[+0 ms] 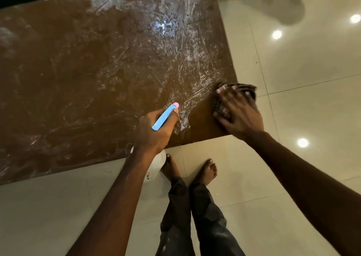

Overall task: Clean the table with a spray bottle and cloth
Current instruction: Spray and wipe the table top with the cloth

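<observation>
The brown table [82,76] fills the upper left, its top streaked with white wet smears. My left hand [154,132] grips a spray bottle [163,117] with a blue head and pink nozzle, pointed over the table's near edge; its white body [157,166] shows below my wrist. My right hand [237,113] presses flat on a dark patterned cloth [243,88] at the table's near right corner. The patch around the cloth looks smear-free.
Glossy cream floor tiles [293,64] surround the table on the right and front, reflecting ceiling lights. My bare feet [207,169] and dark trousers stand just off the table's front edge.
</observation>
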